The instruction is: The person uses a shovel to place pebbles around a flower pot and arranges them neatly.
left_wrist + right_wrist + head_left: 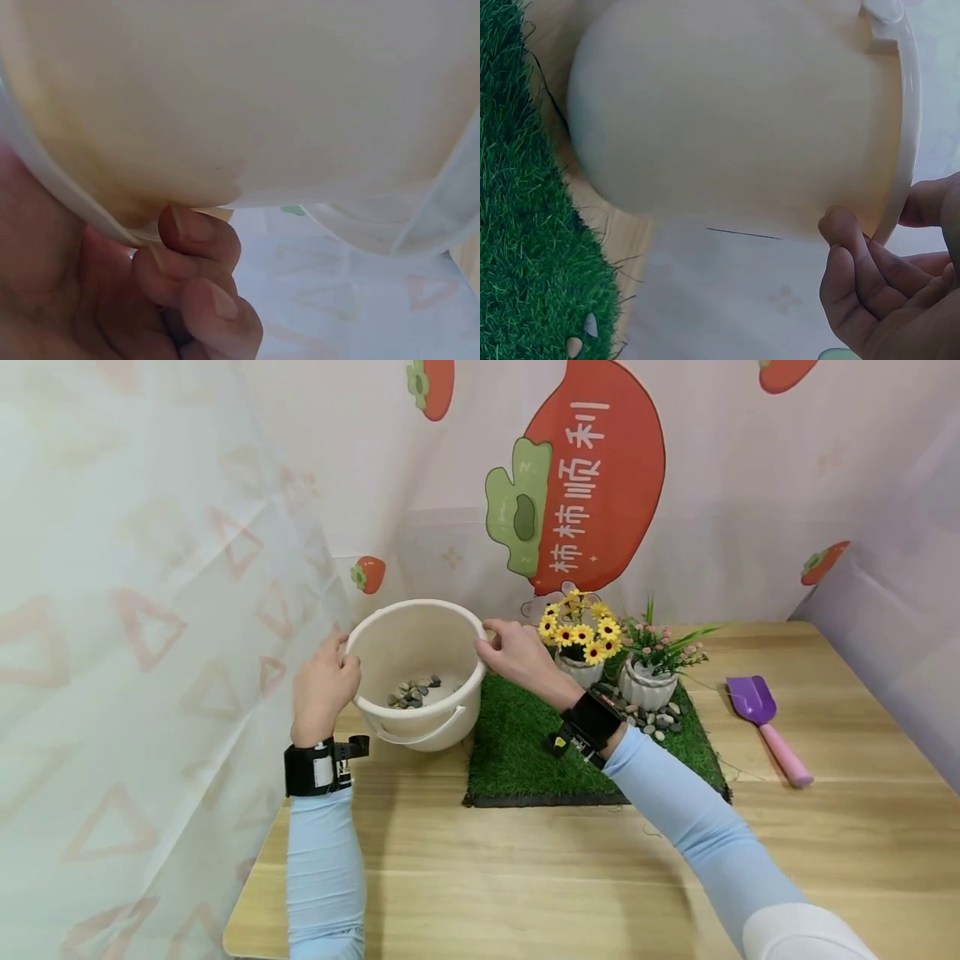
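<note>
A cream plastic bucket (420, 635) stands at the left of the wooden table, its handle (427, 735) hanging down in front. Several pebbles (411, 695) lie on its bottom. My left hand (324, 685) grips the rim on the left side; in the left wrist view its fingers (202, 255) curl under the edge. On the opposite side my right hand (525, 662) pinches the rim, with the thumb on one face and curled fingers (847, 262) against the outer wall in the right wrist view.
Right of the bucket lies a green turf mat (525, 760). On it stand a pot of yellow flowers (581, 670) and a pot of pink flowers (647, 685), with pebbles (660, 720) around. A purple shovel with a pink handle (783, 752) lies farther right. A printed curtain (187, 693) borders the left.
</note>
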Motion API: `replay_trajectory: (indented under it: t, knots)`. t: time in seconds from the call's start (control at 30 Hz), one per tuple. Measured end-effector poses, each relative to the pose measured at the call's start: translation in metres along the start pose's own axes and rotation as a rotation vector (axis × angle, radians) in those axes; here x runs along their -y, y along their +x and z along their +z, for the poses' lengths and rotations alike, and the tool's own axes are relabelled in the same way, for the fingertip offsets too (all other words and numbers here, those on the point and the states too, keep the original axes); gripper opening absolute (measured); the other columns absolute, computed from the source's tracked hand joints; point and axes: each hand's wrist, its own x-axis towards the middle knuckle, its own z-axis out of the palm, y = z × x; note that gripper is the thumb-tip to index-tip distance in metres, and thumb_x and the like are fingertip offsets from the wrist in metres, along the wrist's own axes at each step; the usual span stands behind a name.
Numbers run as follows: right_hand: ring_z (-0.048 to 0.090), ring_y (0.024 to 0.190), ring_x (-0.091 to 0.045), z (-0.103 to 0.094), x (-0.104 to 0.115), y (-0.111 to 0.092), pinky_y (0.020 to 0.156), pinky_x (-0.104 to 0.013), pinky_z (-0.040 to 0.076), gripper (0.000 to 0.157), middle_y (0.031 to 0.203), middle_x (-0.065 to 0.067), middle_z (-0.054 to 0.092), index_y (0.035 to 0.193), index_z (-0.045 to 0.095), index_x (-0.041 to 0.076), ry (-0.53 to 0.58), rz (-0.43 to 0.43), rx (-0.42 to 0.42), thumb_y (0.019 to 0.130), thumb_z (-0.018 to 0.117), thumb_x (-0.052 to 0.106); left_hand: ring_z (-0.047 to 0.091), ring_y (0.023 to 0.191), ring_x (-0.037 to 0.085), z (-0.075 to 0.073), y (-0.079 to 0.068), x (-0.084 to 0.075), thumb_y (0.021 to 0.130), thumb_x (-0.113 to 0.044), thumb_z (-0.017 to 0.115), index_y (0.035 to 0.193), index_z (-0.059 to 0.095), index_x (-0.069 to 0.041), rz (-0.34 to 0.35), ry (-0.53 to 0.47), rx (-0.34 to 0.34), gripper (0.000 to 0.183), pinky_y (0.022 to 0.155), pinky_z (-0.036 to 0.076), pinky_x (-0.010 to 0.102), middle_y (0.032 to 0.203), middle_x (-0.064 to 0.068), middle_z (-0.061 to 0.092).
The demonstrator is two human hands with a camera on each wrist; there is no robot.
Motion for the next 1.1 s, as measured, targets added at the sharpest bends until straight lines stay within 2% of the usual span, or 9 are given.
replay_trajectory:
  t: [0.07,0.17,0.23,0.47,0.73,0.87,0.93,1.03,1.1]
  knots:
    - [0.063,0.060,-0.013,0.003,-0.002,0.002,0.050,-0.026,0.039,0.046,0.085,-0.007,0.074,0.143,0.049,0.007,-0.004,0.002,0.000,0.102,0.048,0.028,0.060,0.092,0.041,0.002,0.002,0.001,0.097,-0.024,0.035,0.147,0.043,-0.019,-0.001,-0.007,-0.012,0.051,0.070,0.046,0.048,0.139,0.020,0.055]
    - [0.063,0.061,-0.014,0.007,-0.005,0.003,0.051,-0.026,0.040,0.050,0.087,-0.007,0.073,0.147,0.044,0.007,0.008,0.010,0.007,0.101,0.048,0.028,0.060,0.089,0.041,0.005,0.002,0.003,0.097,-0.023,0.036,0.145,0.046,-0.017,-0.014,-0.019,-0.020,0.049,0.069,0.046,0.048,0.124,0.024,0.063]
    - [0.062,0.061,-0.015,0.009,-0.007,0.004,0.052,-0.027,0.041,0.051,0.086,-0.008,0.073,0.147,0.042,0.008,0.013,0.016,0.010,0.101,0.047,0.029,0.061,0.090,0.042,0.007,0.002,0.004,0.097,-0.022,0.037,0.143,0.047,-0.016,-0.017,-0.029,-0.019,0.048,0.069,0.046,0.048,0.123,0.024,0.063]
    - [0.058,0.062,-0.018,0.013,-0.008,0.007,0.056,-0.029,0.041,0.064,0.085,-0.007,0.068,0.157,0.020,0.010,0.018,0.046,0.031,0.102,0.046,0.031,0.062,0.092,0.041,0.011,0.002,0.006,0.096,-0.023,0.037,0.146,0.045,-0.016,-0.036,-0.050,-0.017,0.051,0.069,0.047,0.046,0.129,0.023,0.061]
    - [0.061,0.067,-0.017,0.016,-0.008,0.013,0.058,-0.029,0.044,0.058,0.095,-0.009,0.069,0.154,0.030,0.012,0.015,0.058,0.034,0.101,0.047,0.030,0.063,0.092,0.041,0.016,0.003,0.011,0.096,-0.023,0.038,0.142,0.049,-0.009,-0.041,-0.054,-0.023,0.050,0.067,0.047,0.044,0.124,0.026,0.063]
    - [0.063,0.074,-0.016,0.017,-0.008,0.013,0.062,-0.028,0.048,0.056,0.105,-0.011,0.069,0.153,0.032,0.013,0.021,0.052,0.037,0.101,0.047,0.030,0.064,0.088,0.039,0.018,0.002,0.013,0.097,-0.023,0.037,0.145,0.047,-0.010,-0.049,-0.077,-0.018,0.051,0.062,0.046,0.040,0.124,0.024,0.064]
    - [0.063,0.076,-0.018,0.018,-0.008,0.012,0.063,-0.030,0.048,0.054,0.107,-0.012,0.068,0.152,0.034,0.013,0.027,0.035,0.033,0.102,0.047,0.029,0.064,0.091,0.038,0.018,0.001,0.013,0.098,-0.024,0.036,0.146,0.046,-0.011,-0.057,-0.084,-0.026,0.051,0.064,0.047,0.041,0.126,0.023,0.063]
    - [0.064,0.086,-0.019,0.020,-0.009,0.009,0.069,-0.031,0.050,0.054,0.114,-0.012,0.066,0.152,0.034,0.012,0.048,0.023,0.033,0.102,0.045,0.030,0.064,0.096,0.039,0.020,-0.002,0.013,0.099,-0.025,0.035,0.145,0.046,-0.010,-0.058,-0.092,-0.051,0.050,0.069,0.048,0.044,0.126,0.022,0.063]
    - [0.064,0.098,-0.020,0.021,-0.009,0.004,0.077,-0.030,0.051,0.055,0.122,-0.012,0.063,0.153,0.032,0.013,0.081,0.028,0.050,0.103,0.045,0.032,0.064,0.092,0.040,0.020,-0.007,0.012,0.099,-0.026,0.034,0.141,0.048,-0.008,-0.049,-0.074,-0.062,0.048,0.067,0.047,0.044,0.120,0.023,0.065]
